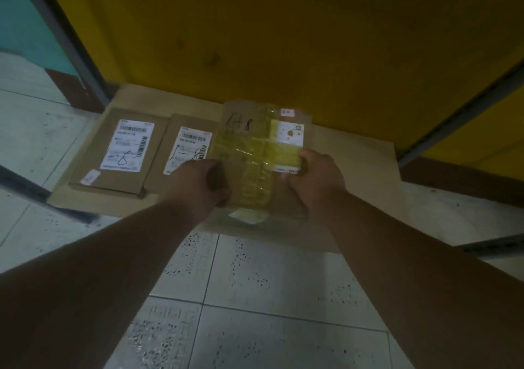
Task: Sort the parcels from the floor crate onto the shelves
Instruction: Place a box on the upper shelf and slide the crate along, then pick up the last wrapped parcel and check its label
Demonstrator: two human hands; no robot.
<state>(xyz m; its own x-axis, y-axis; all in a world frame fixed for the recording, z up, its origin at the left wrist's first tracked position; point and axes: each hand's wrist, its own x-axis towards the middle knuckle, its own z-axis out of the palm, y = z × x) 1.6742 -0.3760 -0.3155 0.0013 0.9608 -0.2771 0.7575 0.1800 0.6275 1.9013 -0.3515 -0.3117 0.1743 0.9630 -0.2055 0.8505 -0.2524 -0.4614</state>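
2 flat cardboard parcels, one at the far left [120, 148] and one beside it [190, 148], already lie side by side on a low shelf [354, 153] lined with cardboard, just above the tiled floor [255, 297]. A 3rd parcel [255, 147], crossed with yellow tape and marked "8", is being set to their right. The left hand [195, 184] and right hand [317, 181] each grip its near edge, both arms stretched forward. The crate is out of view, so what remains is unclear.

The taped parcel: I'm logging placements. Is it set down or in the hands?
In the hands: the left hand and right hand grip the near corners of the taped parcel. Whether its far end rests on the cardboard sheet: cannot tell.
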